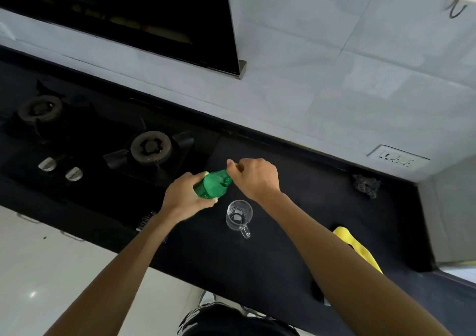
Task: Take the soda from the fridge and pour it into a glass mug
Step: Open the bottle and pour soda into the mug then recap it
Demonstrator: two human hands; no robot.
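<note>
Just beyond the glass mug (238, 217), above the dark surface (296, 219), the green soda bottle (212, 185) was held tilted, its neck pointing to the right. The left hand (184, 196) was wrapped round the bottle's body with its fingers curled under it. The right hand (255, 178) was bunched at the cap (228, 180), fingertips pinching there, with the cap itself mostly hidden.

The step looked to be unscrewing. To do it well, the left hand should brace the body without squeezing, since soft plastic would likely push soda out. Bringing the bottle nearer upright and turning slowly should let the gas ease off.

Both forearms reached forward past the mug, one on either side, wrists converging on the bottle. The mug stood upright and looked empty.
</note>
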